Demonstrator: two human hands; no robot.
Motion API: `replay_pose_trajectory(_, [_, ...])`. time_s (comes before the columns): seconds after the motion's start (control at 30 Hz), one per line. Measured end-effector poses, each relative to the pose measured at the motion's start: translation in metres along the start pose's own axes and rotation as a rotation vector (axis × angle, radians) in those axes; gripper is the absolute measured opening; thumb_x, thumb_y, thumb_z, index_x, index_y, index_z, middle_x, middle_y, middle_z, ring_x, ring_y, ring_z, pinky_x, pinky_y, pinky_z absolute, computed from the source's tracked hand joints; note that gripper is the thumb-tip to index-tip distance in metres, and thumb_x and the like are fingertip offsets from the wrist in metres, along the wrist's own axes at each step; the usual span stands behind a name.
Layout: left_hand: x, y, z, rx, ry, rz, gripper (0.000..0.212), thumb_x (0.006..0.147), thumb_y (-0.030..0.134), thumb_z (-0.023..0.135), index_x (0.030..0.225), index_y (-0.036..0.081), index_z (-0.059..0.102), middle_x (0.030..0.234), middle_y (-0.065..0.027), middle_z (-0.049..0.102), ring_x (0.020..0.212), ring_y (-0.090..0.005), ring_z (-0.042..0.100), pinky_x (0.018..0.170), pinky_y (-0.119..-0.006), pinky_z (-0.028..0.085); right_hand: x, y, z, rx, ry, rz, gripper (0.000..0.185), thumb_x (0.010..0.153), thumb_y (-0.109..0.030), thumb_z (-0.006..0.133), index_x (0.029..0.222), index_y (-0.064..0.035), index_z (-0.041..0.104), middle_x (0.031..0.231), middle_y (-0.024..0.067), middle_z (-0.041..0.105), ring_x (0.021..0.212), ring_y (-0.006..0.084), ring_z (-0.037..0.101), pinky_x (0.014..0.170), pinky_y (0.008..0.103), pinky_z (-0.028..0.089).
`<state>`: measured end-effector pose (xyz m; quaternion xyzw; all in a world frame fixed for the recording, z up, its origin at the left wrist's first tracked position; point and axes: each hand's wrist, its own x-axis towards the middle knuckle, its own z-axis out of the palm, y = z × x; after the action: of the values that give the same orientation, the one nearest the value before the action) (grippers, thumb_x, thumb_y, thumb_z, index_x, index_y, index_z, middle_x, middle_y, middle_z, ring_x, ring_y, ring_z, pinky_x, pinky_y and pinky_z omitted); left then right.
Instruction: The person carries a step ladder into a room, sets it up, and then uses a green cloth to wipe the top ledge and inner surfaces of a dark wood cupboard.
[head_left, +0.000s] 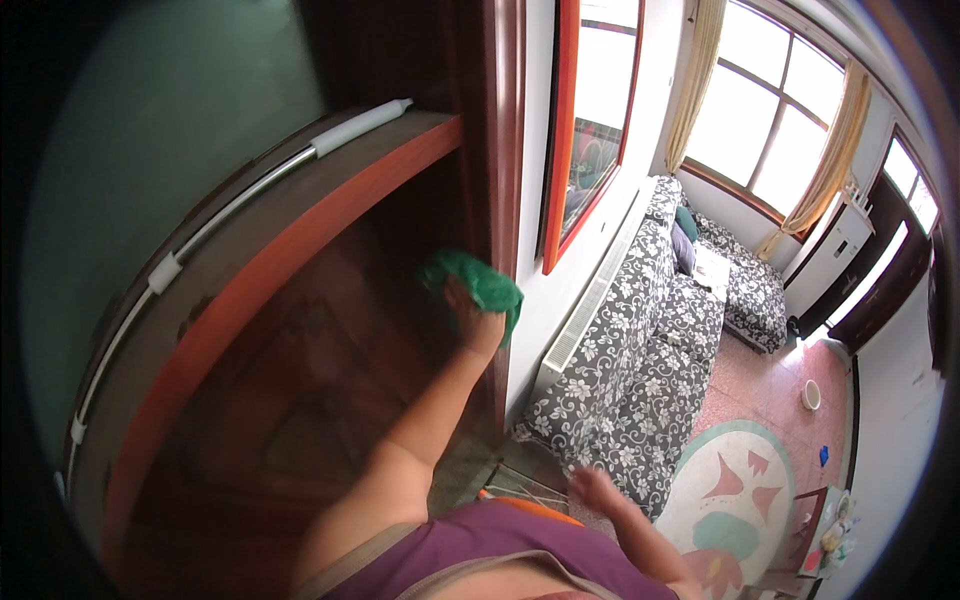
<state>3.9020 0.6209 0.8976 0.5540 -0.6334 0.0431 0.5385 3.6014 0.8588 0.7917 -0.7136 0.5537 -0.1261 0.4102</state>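
Observation:
My left hand (474, 322) is raised in front of me and holds a crumpled green cloth (484, 283). The cloth is beside the dark brown wooden door frame (504, 225), with a dark panelled wooden door (300, 390) behind and to its left. Whether cloth and wood touch is unclear. Lower down, my right hand (594, 489) hangs near the end of the sofa (630, 352). It is blurred, its finger positions are hard to make out, and no object shows in it.
Above the door runs a reddish wooden ledge (300, 251) with a metal rod (244, 202) in white sleeves. A red-framed mirror or glazed picture (553, 187) hangs right of the frame, above a white radiator (585, 307). A round rug (739, 480) and white basin (811, 395) lie on the floor.

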Motion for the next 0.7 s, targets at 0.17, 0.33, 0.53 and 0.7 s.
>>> replay_pose_trajectory(0.17, [0.077, 0.095, -0.058, 0.367, 0.161, 0.186, 0.074, 0.081, 0.027, 0.062, 0.139, 0.0, 0.023, 0.14, -0.0316, 0.023, 0.126, -0.0513, 0.025, 0.103, -0.049, 0.026, 0.059, -0.158, -0.091, 0.117, 0.361, -0.519, 0.036, 0.085, -0.006, 0.056, 0.12, -0.0024, 0.05, 0.105, 0.0178, 0.058, 0.091, 0.0288, 0.061, 0.077, 0.0343, 0.05])
replay_pose_trajectory(0.33, [0.111, 0.137, -0.119, 0.134, 0.01, 0.255, 0.043, 0.081, 0.028, 0.058, 0.114, 0.0, 0.052, 0.123, -0.0315, 0.039, 0.113, -0.0479, 0.038, 0.094, -0.051, 0.036, 0.101, -0.279, -0.122, 0.207, 0.618, -0.933, 0.051, 0.084, 0.0, 0.051, 0.133, -0.0055, 0.04, 0.13, 0.0226, 0.041, 0.12, 0.0393, 0.042, 0.099, 0.0381, 0.036])
replay_pose_trajectory(0.53, [0.118, 0.185, -0.171, 0.259, -0.421, 0.042, 0.038, 0.085, 0.027, 0.054, 0.107, -0.003, 0.052, 0.111, -0.0246, 0.049, 0.1, -0.0434, 0.05, 0.088, -0.047, 0.041, 0.197, -0.314, -0.109, 0.018, 0.984, -1.012, 0.052, 0.084, -0.009, 0.05, 0.133, -0.0018, 0.037, 0.133, 0.0262, 0.037, 0.124, 0.0479, 0.03, 0.106, 0.0487, 0.024])
replay_pose_trajectory(0.7, [0.059, 0.236, -0.303, 0.527, -0.076, 0.604, 0.036, 0.082, 0.02, 0.062, 0.113, 0.002, 0.058, 0.122, -0.0169, 0.052, 0.119, -0.0359, 0.045, 0.098, -0.048, 0.033, 0.257, -0.317, -0.098, -0.172, 1.065, -1.039, 0.058, 0.084, -0.02, 0.053, 0.136, -0.003, 0.033, 0.137, 0.0192, 0.037, 0.128, 0.0381, 0.03, 0.109, 0.0463, 0.019])
